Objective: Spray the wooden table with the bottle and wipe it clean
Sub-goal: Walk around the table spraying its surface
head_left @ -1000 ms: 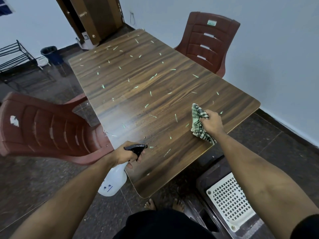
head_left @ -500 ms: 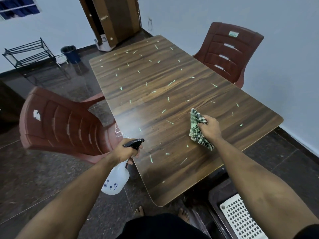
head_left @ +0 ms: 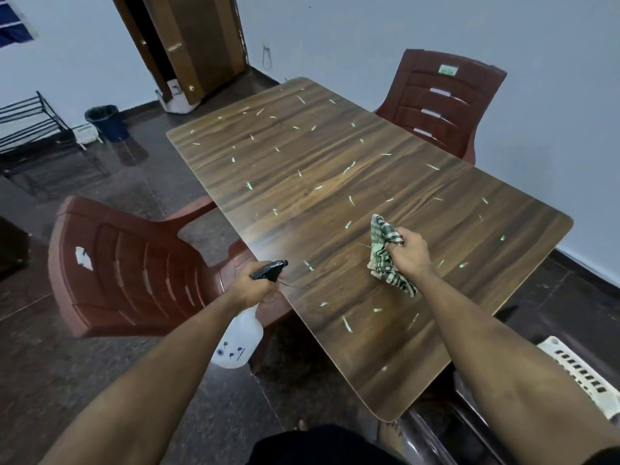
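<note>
A: While the left hand [head_left: 252, 290] is closing round the spray bottle [head_left: 239, 340] at the wooden table's [head_left: 335, 182] left edge, which step is running?

B: Spraying, I judge. The right hand [head_left: 407, 253] is bunching the checked cloth [head_left: 382, 253] on the tabletop; the next move is wiping the pale scraps [head_left: 347, 323] away.

A plain home dining room: wooden table [head_left: 335, 182], maroon plastic chairs [head_left: 134, 266], wooden door [head_left: 198, 41], waste bin [head_left: 107, 124], metal rack [head_left: 30, 125].
</note>
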